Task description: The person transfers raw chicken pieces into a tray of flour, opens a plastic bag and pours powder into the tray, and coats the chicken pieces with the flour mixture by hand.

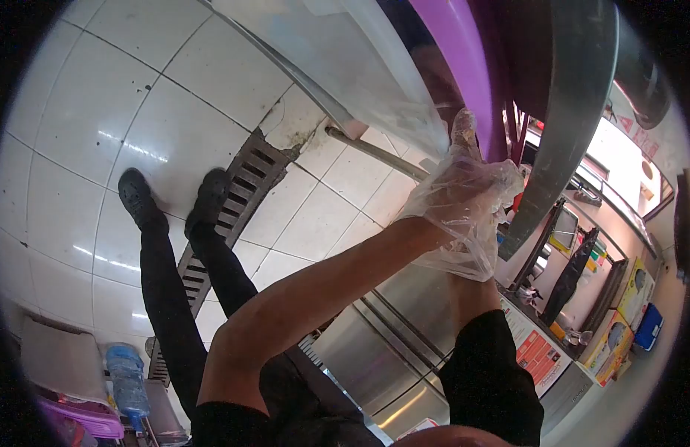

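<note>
Both hands meet right of centre, wrapped in thin, loose, clear plastic. My left hand [462, 195] comes in from the lower left and overlaps my right hand [503, 181], whose forearm rises from the lower right. Wrinkled plastic and the overlap hide most fingers, so their grip cannot be made out. One plastic-covered finger or thumb points up beside a purple plastic rim [464, 56]. Just left of that rim is a translucent whitish container [345, 67]; a dark grey curved edge [572, 112] lies to its right.
White floor tiles [77, 97] and a drain grate [244, 179] lie at left, beside two black shoes. A steel cabinet [382, 335] is below the hands. Shelving holds boxes [609, 346] at right. A blue water bottle [126, 376] lies lower left.
</note>
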A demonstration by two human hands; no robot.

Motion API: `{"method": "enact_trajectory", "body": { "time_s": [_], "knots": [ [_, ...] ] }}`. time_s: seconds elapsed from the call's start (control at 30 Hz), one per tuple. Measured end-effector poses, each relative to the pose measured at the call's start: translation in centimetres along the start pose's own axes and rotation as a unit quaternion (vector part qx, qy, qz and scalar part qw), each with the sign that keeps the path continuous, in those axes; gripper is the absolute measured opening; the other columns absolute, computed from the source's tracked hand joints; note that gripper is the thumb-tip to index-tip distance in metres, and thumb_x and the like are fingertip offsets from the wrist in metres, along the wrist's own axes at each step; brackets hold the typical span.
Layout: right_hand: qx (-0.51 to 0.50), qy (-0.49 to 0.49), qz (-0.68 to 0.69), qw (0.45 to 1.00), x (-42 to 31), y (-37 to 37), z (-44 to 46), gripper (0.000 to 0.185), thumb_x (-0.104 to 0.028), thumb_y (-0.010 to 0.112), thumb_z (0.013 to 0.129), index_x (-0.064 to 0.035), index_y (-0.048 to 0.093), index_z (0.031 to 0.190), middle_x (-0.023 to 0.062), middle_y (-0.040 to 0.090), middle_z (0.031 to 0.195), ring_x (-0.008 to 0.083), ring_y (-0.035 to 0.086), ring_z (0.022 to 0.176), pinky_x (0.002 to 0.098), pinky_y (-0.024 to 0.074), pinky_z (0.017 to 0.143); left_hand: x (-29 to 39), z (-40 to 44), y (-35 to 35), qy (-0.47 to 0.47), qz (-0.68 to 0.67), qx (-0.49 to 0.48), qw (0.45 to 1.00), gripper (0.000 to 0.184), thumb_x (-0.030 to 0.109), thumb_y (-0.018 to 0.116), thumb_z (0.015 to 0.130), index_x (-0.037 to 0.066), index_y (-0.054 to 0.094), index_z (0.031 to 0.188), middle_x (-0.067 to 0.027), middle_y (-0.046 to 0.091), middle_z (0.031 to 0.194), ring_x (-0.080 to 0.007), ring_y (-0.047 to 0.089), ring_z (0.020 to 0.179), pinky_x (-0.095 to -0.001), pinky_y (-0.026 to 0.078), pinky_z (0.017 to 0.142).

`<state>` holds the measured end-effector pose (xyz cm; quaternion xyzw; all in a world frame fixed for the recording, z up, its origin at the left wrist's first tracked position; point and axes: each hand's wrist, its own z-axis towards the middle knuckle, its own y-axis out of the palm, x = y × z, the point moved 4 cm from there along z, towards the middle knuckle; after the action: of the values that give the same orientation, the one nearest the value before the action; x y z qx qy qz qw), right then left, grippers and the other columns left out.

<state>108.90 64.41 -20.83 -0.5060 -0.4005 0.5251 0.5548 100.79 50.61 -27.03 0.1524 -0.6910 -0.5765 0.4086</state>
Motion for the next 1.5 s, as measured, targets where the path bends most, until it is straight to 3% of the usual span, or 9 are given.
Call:
{"method": "enact_trajectory", "body": {
  "time_s": [0.37, 0.47, 0.53, 0.57, 0.63, 0.97, 1.27, 1.4, 1.5],
  "knots": [
    [0.028, 0.025, 0.042, 0.998, -0.2, 0.3, -0.2, 0.037, -0.03, 0.06, 0.073, -0.0026, 0.05, 0.096, 0.0061, 0.051, 0.085, 0.0154, 0.051, 0.07, 0.0274, 0.0428, 0.059, -0.5, 0.7, 0.3, 0.01, 0.176, 0.044, 0.983, 0.026, 0.008, 0.045, 0.077, 0.004, 0.05, 0.102, -0.0117, 0.053, 0.09, -0.0246, 0.049, 0.093, -0.0312, 0.035, 0.088],
    [0.043, 0.035, 0.067, 0.996, -0.4, 0.9, -0.1, 0.037, -0.03, 0.06, 0.073, -0.0024, 0.05, 0.095, 0.0058, 0.051, 0.084, 0.0149, 0.051, 0.069, 0.0269, 0.0429, 0.058, -0.1, 0.8, 0.3, 0.185, 0.362, 0.054, 0.912, 0.024, 0.004, 0.046, 0.076, 0.006, 0.047, 0.1, -0.0107, 0.053, 0.089, -0.024, 0.051, 0.086, -0.0334, 0.041, 0.079],
    [0.05, 0.044, 0.085, 0.994, -0.6, 1.2, -0.2, 0.037, -0.03, 0.059, 0.073, -0.0022, 0.05, 0.095, 0.0056, 0.051, 0.083, 0.0145, 0.051, 0.068, 0.0266, 0.043, 0.058, 1.0, 0.5, 0.1, 0.166, 0.188, 0.063, 0.966, 0.018, 0.004, 0.049, 0.076, 0.007, 0.048, 0.094, -0.0074, 0.052, 0.082, -0.0189, 0.051, 0.076, -0.0302, 0.042, 0.065],
    [0.056, 0.05, 0.097, 0.992, -0.6, 1.3, -0.2, 0.037, -0.03, 0.059, 0.073, -0.0022, 0.05, 0.095, 0.0055, 0.051, 0.083, 0.0143, 0.051, 0.068, 0.0264, 0.043, 0.058, 0.5, 0.8, 0.7, 0.047, -0.073, 0.033, 0.996, 0.013, 0.004, 0.051, 0.076, 0.008, 0.05, 0.088, -0.0046, 0.051, 0.077, -0.0145, 0.05, 0.069, -0.0263, 0.041, 0.056],
    [0.069, 0.061, 0.123, 0.988, -0.7, 1.8, -0.1, 0.037, -0.03, 0.059, 0.073, -0.002, 0.05, 0.094, 0.0052, 0.051, 0.082, 0.014, 0.051, 0.067, 0.0261, 0.0431, 0.057, 0.5, 1.0, 1.6, -0.081, -0.397, 0.085, 0.91, 0.009, 0.003, 0.053, 0.076, 0.009, 0.052, 0.083, -0.002, 0.051, 0.071, -0.0101, 0.049, 0.062, -0.0224, 0.039, 0.048],
    [0.15, 0.115, 0.297, 0.936, -1.3, 4.9, 0.8, 0.036, -0.03, 0.059, 0.073, -0.0014, 0.05, 0.093, 0.0041, 0.051, 0.078, 0.0122, 0.051, 0.064, 0.0244, 0.0434, 0.054, 0.5, 1.1, 2.9, -0.066, -0.343, 0.137, 0.927, 0.012, 0.001, 0.056, 0.073, 0.006, 0.052, 0.083, -0.0038, 0.052, 0.074, -0.0107, 0.05, 0.063, -0.0224, 0.039, 0.049],
    [0.161, 0.137, 0.389, 0.897, -0.7, 5.0, 0.4, 0.035, -0.03, 0.059, 0.074, -0.0008, 0.051, 0.091, 0.0031, 0.052, 0.075, 0.0106, 0.051, 0.061, 0.0229, 0.0438, 0.052, -0.2, 1.1, 2.2, -0.053, -0.264, 0.044, 0.962, 0.017, 0.003, 0.056, 0.074, 0.003, 0.054, 0.091, -0.004, 0.054, 0.078, -0.0134, 0.052, 0.071, -0.0235, 0.043, 0.059],
    [0.174, 0.128, 0.344, 0.914, 0.2, 4.6, -0.9, 0.036, -0.031, 0.057, 0.075, -0.0015, 0.05, 0.093, 0.0017, 0.049, 0.074, 0.0097, 0.049, 0.057, 0.0224, 0.0431, 0.05, 0.7, 1.1, 2.6, -0.076, -0.158, 0.076, 0.981, 0.017, 0.003, 0.055, 0.074, 0.006, 0.054, 0.091, -0.0037, 0.054, 0.077, -0.0135, 0.051, 0.068, -0.0247, 0.043, 0.058],
    [0.171, 0.17, 0.284, 0.928, 0.9, 4.7, -5.1, 0.038, -0.028, 0.054, 0.077, -0.0021, 0.046, 0.103, 0.005, 0.046, 0.087, 0.0148, 0.047, 0.07, 0.0268, 0.0423, 0.06, 1.5, 0.9, 2.8, -0.06, -0.268, 0.102, 0.956, 0.012, 0.003, 0.054, 0.074, 0.007, 0.051, 0.084, -0.0035, 0.052, 0.073, -0.0132, 0.049, 0.062, -0.0253, 0.041, 0.052]
  ]
}}
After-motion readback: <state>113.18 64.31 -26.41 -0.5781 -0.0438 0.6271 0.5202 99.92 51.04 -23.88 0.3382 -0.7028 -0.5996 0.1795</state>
